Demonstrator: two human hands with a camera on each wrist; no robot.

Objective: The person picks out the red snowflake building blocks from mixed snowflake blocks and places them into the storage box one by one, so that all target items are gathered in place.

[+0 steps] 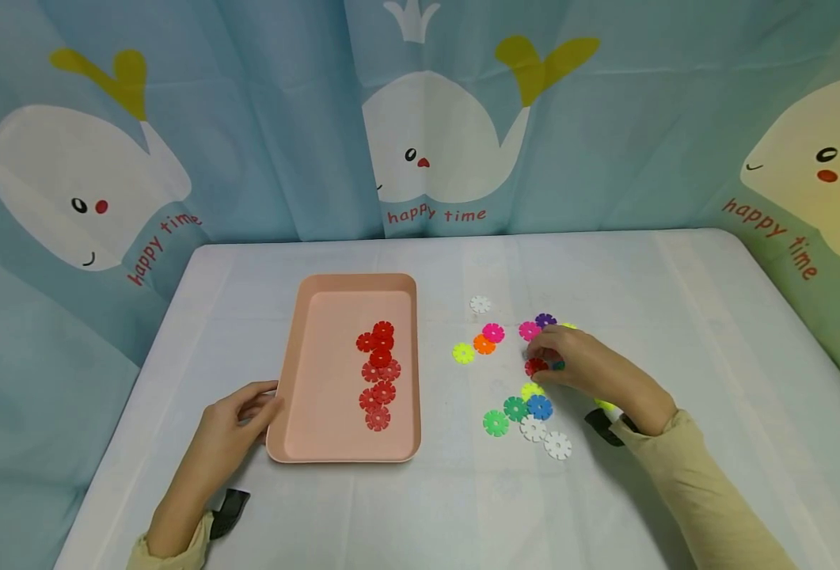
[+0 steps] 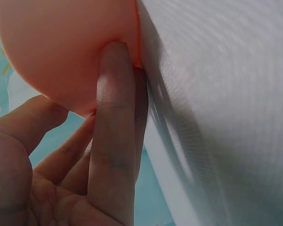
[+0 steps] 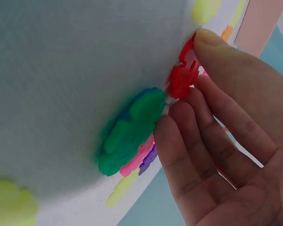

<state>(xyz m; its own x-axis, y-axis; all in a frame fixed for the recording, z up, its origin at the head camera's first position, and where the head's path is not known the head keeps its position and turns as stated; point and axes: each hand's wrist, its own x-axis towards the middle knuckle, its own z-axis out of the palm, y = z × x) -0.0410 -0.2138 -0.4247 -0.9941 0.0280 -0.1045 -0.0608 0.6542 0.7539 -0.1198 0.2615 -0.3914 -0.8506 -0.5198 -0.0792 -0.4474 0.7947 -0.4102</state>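
A pink tray (image 1: pixel 320 372) lies left of centre, with several red and pale red interlocking discs (image 1: pixel 383 392) in its right half. At its left edge my left hand (image 1: pixel 230 427) grips the rim; in the left wrist view the thumb and fingers (image 2: pixel 115 89) meet the tray wall (image 2: pixel 66 47). Right of the tray, my right hand (image 1: pixel 591 368) pinches a red interlocking disc (image 3: pixel 185 70) between thumb and fingertips, low over the cloth. A green disc (image 3: pixel 132 132) lies beside those fingers, overlapping a blue one.
Around the right hand lie loose discs: white (image 1: pixel 480 304), yellow (image 1: pixel 464 353), orange (image 1: pixel 484 344), pink (image 1: pixel 493 332), purple (image 1: pixel 545 320), blue (image 1: pixel 540 407) and light green (image 1: pixel 496 423). White cloth (image 1: pixel 448 514) covers the table; a whale-print curtain (image 1: pixel 270 142) hangs behind.
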